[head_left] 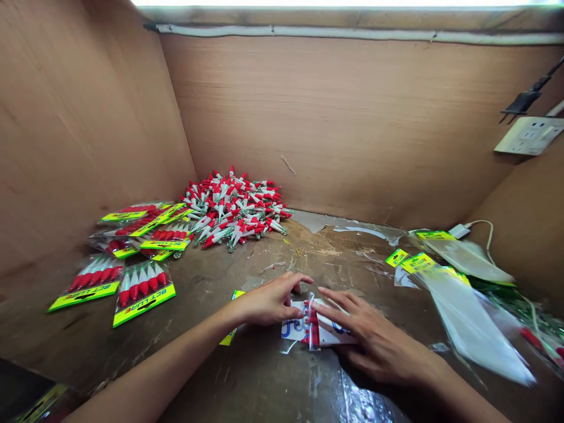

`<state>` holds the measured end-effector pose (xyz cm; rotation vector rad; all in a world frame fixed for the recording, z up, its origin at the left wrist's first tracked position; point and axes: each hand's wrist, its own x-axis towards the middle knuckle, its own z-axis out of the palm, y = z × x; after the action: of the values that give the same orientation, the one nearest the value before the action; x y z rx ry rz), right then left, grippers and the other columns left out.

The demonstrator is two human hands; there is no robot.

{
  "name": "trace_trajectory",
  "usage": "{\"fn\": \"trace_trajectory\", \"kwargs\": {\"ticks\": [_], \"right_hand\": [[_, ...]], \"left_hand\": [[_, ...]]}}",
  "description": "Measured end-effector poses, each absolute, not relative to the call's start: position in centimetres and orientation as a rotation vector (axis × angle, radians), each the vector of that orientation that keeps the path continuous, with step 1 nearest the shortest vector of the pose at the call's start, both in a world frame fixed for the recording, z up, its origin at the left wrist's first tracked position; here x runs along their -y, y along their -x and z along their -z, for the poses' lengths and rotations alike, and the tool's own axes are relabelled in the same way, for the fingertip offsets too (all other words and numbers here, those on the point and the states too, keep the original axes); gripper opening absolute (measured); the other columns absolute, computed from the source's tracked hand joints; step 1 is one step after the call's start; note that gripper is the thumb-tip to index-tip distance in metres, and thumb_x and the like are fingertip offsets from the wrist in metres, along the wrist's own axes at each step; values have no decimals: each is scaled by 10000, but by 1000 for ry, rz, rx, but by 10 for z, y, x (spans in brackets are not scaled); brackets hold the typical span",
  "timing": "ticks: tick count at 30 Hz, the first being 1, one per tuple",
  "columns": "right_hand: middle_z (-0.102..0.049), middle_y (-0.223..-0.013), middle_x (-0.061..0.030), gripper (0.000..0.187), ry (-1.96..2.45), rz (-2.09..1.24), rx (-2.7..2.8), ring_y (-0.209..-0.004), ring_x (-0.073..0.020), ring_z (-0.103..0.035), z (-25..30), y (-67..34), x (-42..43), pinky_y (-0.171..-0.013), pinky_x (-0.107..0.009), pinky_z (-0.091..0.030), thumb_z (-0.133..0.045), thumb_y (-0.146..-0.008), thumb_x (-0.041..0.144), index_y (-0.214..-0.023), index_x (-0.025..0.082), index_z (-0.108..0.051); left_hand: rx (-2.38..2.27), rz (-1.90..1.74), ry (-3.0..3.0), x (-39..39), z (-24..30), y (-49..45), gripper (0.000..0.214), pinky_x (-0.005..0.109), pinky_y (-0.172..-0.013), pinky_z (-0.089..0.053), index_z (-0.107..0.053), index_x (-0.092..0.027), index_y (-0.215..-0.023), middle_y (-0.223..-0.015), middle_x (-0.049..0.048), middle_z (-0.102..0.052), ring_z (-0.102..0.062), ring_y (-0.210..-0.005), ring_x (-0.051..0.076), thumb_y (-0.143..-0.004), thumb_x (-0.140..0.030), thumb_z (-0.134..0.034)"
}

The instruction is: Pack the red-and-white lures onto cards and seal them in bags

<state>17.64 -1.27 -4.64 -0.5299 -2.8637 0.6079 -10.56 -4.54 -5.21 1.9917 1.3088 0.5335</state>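
Note:
A clear plastic bag with red-headed fishing lures (314, 329) lies flat on the bench between my hands. Under it is a white card with blue markings (291, 330). My left hand (275, 298) rests at the left of the bag, its thumb over the card and its fingers apart from the thumb. Across the right part of the bag and card, my right hand (372, 332) is spread, fingers stretched out. A yellow-green header card (229, 336) is partly hidden below my left wrist.
Loose red-and-white lures (238, 205) are heaped at the back. Filled lure packs (143, 288) lie at the left, some piled up. At the right are empty clear bags (476, 323) with header cards, beside a white cable (491, 238). A socket strip (529, 135) hangs on the right wall.

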Motion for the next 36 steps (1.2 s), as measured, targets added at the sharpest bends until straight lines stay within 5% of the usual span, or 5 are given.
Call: {"fn": "trace_trajectory", "kwargs": {"ticks": [5, 12, 18, 27, 36], "right_hand": [[-67, -1669, 31, 836, 545, -490, 2957, -1468, -300, -241, 45, -171, 18, -1158, -523, -301, -557, -806, 125, -1534, 417, -267], [-158, -1656, -14, 927, 578, -577, 2880, -1474, -279, -251, 50, -171, 18, -1180, -500, -296, -555, -799, 161, -1588, 331, -98], [-176, -1652, -29, 933, 605, -612, 2857, -1479, -306, -246, 53, -171, 18, -1188, -534, -270, -569, -789, 168, -1588, 323, -115], [-24, -1671, 18, 888, 599, -505, 2912, -1468, -347, -260, 49, -167, 25, -1159, -580, -281, -582, -769, 115, -1537, 426, -261], [-161, -1654, -25, 532, 570, -553, 2889, -1451, -307, -317, 45, -172, 23, -1117, -502, -385, -555, -903, 220, -1411, 363, -488]], "left_hand": [[-1249, -585, -2001, 43, 48, 108, 529, 306, -774, -479, -457, -300, -1419, -1075, 50, -624, -601, -917, 207, -917, -350, -618], [-1245, -548, -1982, 46, 45, 101, 359, 316, -834, -459, -597, -262, -1263, -1056, 50, -598, -577, -967, 215, -964, -449, -530], [-1131, -595, -1666, 38, 51, 102, 160, 222, -593, -392, -627, -187, -990, -765, -24, -531, -497, -682, 136, -902, -272, -523], [-1245, -753, -1717, 42, 67, 99, 556, 246, -636, -451, -547, -231, -1274, -1055, 41, -580, -579, -781, 153, -787, -394, -759], [-1434, -796, -1999, 40, 61, 103, 328, 308, -791, -479, -632, -232, -1207, -998, 41, -661, -625, -909, 205, -901, -351, -631]]}}
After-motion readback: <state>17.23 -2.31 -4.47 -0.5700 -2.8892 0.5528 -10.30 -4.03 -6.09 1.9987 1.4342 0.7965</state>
